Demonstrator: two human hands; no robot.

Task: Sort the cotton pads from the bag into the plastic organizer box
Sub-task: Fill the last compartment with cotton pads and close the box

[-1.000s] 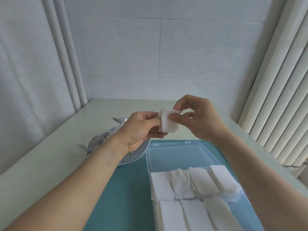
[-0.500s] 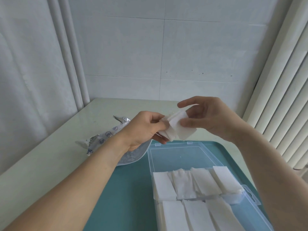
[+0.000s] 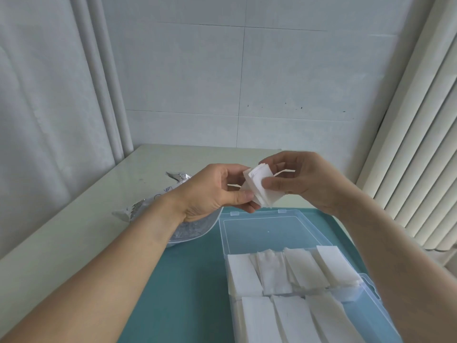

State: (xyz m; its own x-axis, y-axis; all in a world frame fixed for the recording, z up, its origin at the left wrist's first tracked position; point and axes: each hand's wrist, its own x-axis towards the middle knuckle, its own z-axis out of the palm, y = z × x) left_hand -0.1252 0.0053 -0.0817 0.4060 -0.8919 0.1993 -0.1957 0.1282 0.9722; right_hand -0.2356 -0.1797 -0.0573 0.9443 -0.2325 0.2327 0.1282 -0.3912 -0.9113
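A small stack of white cotton pads (image 3: 259, 188) is held in the air above the far end of the clear plastic organizer box (image 3: 371, 288). My left hand (image 3: 215, 191) pinches its lower left edge. My right hand (image 3: 304, 180) pinches its right side with thumb and fingers. The box's compartments hold several stacks of white pads (image 3: 284, 273). Its open lid (image 3: 269, 231) lies flat behind it. The silvery bag (image 3: 158, 201) lies on the table to the left, partly hidden by my left wrist.
The box sits on a teal mat (image 3: 183, 280) on a pale table (image 3: 81, 219). A tiled wall stands behind, a curtain to the left and a ribbed radiator (image 3: 420, 144) to the right.
The pad stack has tilted and shifted slightly between my hands, with my right thumb now on its face. Both hands stay above the lid.
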